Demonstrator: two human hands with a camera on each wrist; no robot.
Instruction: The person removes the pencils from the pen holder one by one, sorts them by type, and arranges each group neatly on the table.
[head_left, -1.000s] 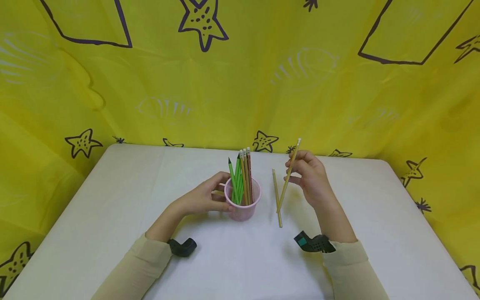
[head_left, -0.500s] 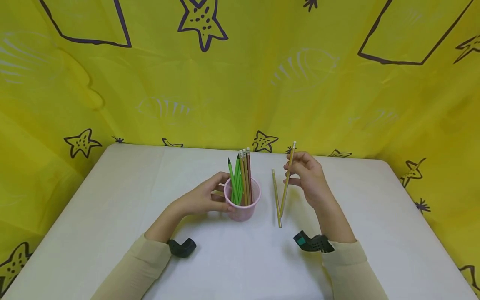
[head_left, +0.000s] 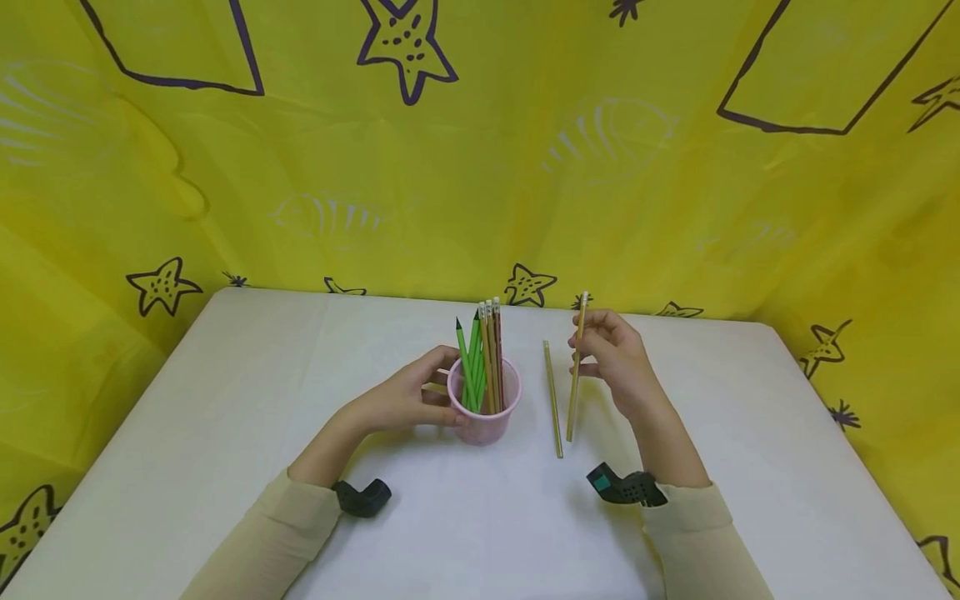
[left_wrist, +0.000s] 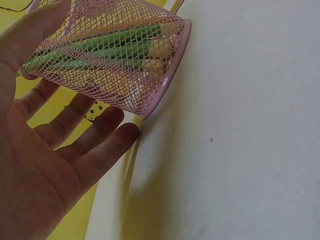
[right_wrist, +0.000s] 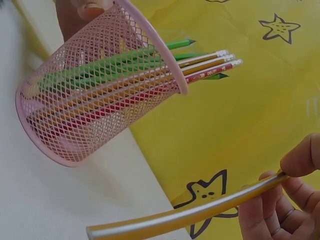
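Observation:
A pink mesh pencil cup (head_left: 483, 429) stands upright on the table, with green pencils (head_left: 471, 367) and gold and red ones (head_left: 491, 354) in it. My left hand (head_left: 405, 393) holds the cup from its left side, thumb toward the front and fingers reaching behind, as the left wrist view also shows. To the right, my right hand (head_left: 617, 354) pinches a gold pencil (head_left: 576, 383) between thumb and fingers, its white eraser up and blunt end down. Between the cup and that hand, a second gold pencil (head_left: 553, 400) lies on the table.
The table has a white cover (head_left: 480, 533). A yellow curtain (head_left: 480, 167) printed with dark stars and fish hangs behind its far edge and down both sides. Dark wrist devices (head_left: 363, 497) sit at both sleeve cuffs.
The pencil in my right hand has swung more upright; its top moved left and down, its lower end right, off its overlap with the lying pencil. My left hand and the cup stay put.

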